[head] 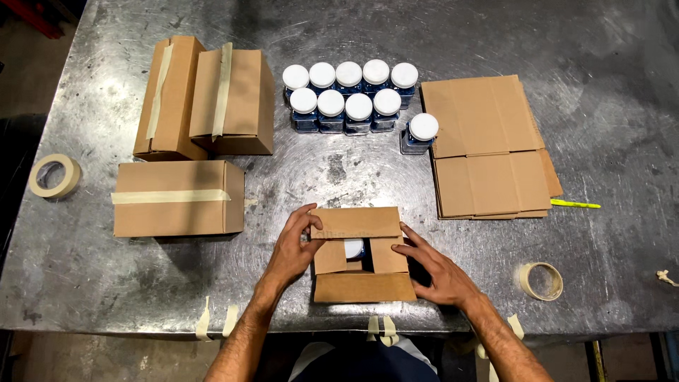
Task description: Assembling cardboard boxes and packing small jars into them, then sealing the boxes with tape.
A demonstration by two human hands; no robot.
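Cardboard is bending under both hands at the near edge of the scratched metal table [495, 297], where a small brown carton [363, 255] is sitting with its four top flaps partly folded in and a white jar lid [353, 247] showing through the gap between them. The left hand [296, 247] is lying against the carton's left side, its fingers curled over the edge onto the far flap, and the right hand [431, 267] is resting spread and flat against the right side with its fingertips pressing a side flap; neither hand is closed in a full grip. The carton looks like thin corrugated board: stiff along its panels, yielding at the creases, easily crushed at the corners, so the side walls and the flap folds seem the safest places to hold it. With a jar inside it is probably heavier than it looks, and the contents may shift if it is tipped. Beyond it nine white-capped jars of dark blue contents [346, 95] are standing in two rows, with a tenth jar [419, 133] apart on the right, just beside a stack of flat unfolded cartons [491, 148]. Three sealed taped boxes [191, 141] are lying on the left. A roll of masking tape [54, 175] is lying far left, another roll [542, 281] near the right hand, and torn tape strips [216, 320] are hanging from the table's near edge. A yellow pen [574, 204] is lying by the flat stack.
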